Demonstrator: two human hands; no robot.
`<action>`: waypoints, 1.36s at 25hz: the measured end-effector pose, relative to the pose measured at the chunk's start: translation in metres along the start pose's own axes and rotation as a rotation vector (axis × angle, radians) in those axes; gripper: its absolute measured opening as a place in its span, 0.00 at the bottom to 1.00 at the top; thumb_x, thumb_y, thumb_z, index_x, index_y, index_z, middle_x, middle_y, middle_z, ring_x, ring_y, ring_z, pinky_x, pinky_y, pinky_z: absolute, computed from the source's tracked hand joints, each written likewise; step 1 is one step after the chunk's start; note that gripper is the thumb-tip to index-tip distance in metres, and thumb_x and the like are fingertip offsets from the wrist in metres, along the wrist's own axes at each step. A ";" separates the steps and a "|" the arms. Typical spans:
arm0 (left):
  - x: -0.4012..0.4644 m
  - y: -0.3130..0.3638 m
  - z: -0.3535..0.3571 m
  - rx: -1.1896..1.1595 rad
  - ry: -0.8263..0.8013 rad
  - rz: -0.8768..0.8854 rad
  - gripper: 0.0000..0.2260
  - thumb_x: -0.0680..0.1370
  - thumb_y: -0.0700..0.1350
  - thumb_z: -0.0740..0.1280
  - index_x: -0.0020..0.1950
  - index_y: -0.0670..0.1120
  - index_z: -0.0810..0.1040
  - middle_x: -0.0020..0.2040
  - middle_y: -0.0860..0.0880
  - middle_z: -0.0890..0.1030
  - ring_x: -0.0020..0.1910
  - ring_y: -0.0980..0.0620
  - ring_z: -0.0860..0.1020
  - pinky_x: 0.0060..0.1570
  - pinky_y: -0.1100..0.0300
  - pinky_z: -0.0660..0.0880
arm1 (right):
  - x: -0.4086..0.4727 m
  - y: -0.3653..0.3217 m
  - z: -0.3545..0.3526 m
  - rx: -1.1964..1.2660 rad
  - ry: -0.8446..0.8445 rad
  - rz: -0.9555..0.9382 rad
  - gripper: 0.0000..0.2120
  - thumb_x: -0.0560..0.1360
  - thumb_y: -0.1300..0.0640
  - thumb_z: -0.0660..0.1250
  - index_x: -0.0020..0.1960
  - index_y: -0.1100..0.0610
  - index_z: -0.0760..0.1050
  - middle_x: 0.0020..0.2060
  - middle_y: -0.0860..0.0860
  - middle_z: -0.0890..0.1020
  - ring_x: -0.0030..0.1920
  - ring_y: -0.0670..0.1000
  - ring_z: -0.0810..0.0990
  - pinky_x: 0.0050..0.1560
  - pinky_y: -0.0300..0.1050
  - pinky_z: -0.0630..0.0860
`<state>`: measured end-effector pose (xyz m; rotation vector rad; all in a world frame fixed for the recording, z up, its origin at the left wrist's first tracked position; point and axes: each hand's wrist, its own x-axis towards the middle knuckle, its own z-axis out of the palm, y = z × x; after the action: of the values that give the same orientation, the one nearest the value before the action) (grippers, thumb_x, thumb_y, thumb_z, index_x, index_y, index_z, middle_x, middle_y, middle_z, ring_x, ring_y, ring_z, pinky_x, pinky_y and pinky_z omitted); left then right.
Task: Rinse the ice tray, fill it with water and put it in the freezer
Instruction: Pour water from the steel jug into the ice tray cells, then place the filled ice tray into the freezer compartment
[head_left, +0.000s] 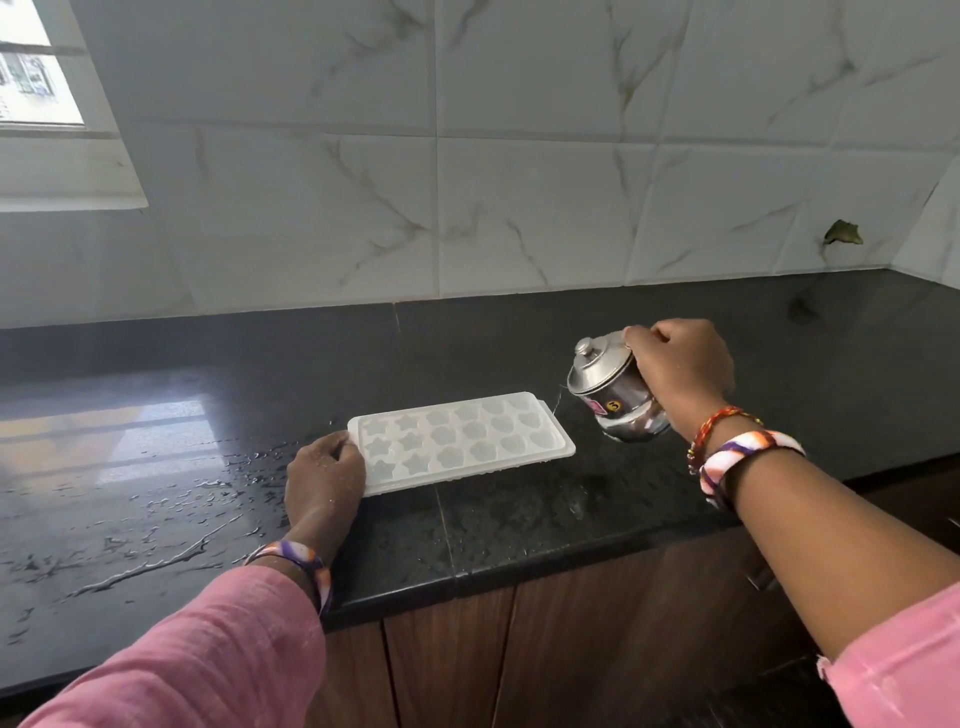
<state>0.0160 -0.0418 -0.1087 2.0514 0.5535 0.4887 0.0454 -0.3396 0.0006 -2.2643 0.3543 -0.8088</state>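
Note:
A white plastic ice tray (460, 439) with star, flower and heart shaped cells lies flat on the black granite counter (519, 525). My left hand (324, 470) grips its near left end. My right hand (680, 364) holds a small lidded steel pot (610, 387) by its far side. The pot is tilted toward the tray, just off the tray's right end and slightly above it. A thin thread of water runs from the pot's rim toward the tray's far right corner.
Water is splashed over the counter left of the tray (171, 519) and in front of it. A marble-tiled wall (519, 182) rises behind, a window (36, 78) sits at top left, and wooden cabinet doors (571, 649) lie under the counter edge.

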 end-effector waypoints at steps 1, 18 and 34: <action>0.000 0.000 0.000 0.000 0.001 0.001 0.12 0.78 0.44 0.61 0.49 0.42 0.83 0.50 0.40 0.83 0.44 0.43 0.76 0.46 0.54 0.71 | 0.000 0.005 0.004 0.119 0.004 0.133 0.17 0.71 0.51 0.64 0.33 0.65 0.75 0.29 0.55 0.75 0.32 0.56 0.73 0.33 0.43 0.69; 0.004 -0.004 0.004 0.090 -0.005 0.026 0.14 0.77 0.53 0.63 0.57 0.49 0.82 0.53 0.46 0.84 0.51 0.43 0.80 0.51 0.53 0.75 | -0.061 0.039 0.085 0.646 0.186 0.534 0.23 0.65 0.46 0.74 0.53 0.53 0.68 0.57 0.60 0.73 0.44 0.56 0.76 0.46 0.52 0.77; -0.084 0.007 -0.017 0.167 -0.544 0.273 0.34 0.52 0.68 0.73 0.54 0.55 0.76 0.49 0.56 0.81 0.53 0.51 0.78 0.56 0.55 0.74 | -0.142 0.076 -0.031 0.204 -0.133 0.306 0.07 0.72 0.63 0.67 0.43 0.66 0.82 0.35 0.59 0.82 0.41 0.60 0.83 0.44 0.52 0.81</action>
<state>-0.0606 -0.0810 -0.1047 2.3083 -0.0138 0.0235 -0.0854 -0.3454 -0.0983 -1.9982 0.5167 -0.5082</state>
